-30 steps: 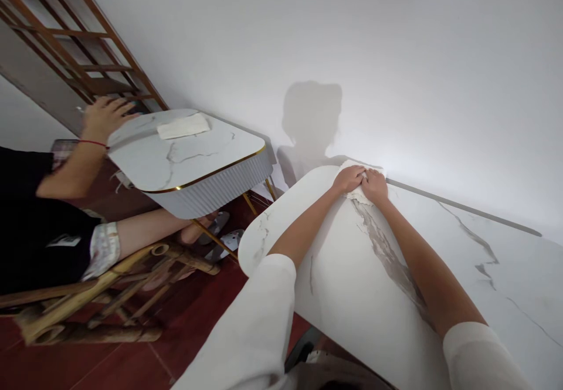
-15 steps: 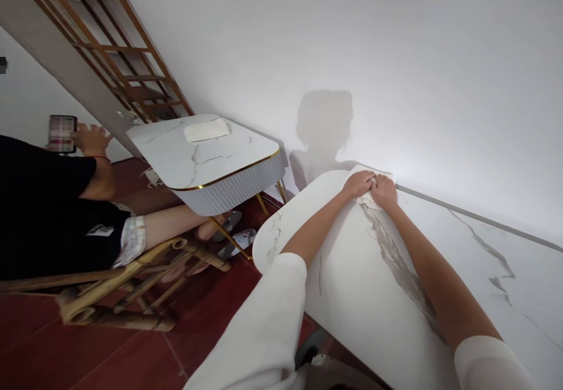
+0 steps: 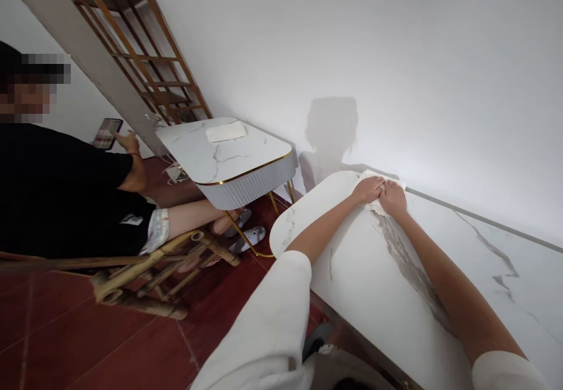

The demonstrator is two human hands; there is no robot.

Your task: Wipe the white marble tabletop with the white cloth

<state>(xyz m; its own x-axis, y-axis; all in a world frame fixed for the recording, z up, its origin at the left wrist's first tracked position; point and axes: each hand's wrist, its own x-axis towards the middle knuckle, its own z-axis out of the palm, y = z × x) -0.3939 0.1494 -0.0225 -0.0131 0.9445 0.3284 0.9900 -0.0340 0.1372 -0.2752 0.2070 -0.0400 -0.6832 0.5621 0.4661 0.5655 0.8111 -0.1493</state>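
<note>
The left hand point(image 3: 369, 190) and the right hand point(image 3: 393, 199) are resting side by side on top of a white cloth point(image 3: 375, 207), their fingers lying over it and almost meeting in the middle. Neither palm is showing, so I cannot tell whether the fingers are gripping any of the fabric. The cloth is lying on a white desk point(image 3: 352, 296) near its far edge, its borders showing around both hands. Grey streaks are running across the desk, a broad one starting just below the cloth. The bare forearms are leading back to white sleeves point(image 3: 264, 319). A grey strip point(image 3: 484, 219) is running along the back edge, beside a pale wall point(image 3: 440, 56) where a shadow point(image 3: 332, 123) of a head is falling.

Left of this, a smaller desk point(image 3: 250, 155) is standing on gold legs, and a folded cloth point(image 3: 226, 132) is lying on it. Farther left, a person in black point(image 3: 65, 185) is sitting on a bamboo chair point(image 3: 145, 261) and holding a phone point(image 3: 108, 134). Behind, a wooden shelf point(image 3: 162, 58) is standing by the wall. Dark red tiles point(image 3: 145, 349) are covering the floor.
</note>
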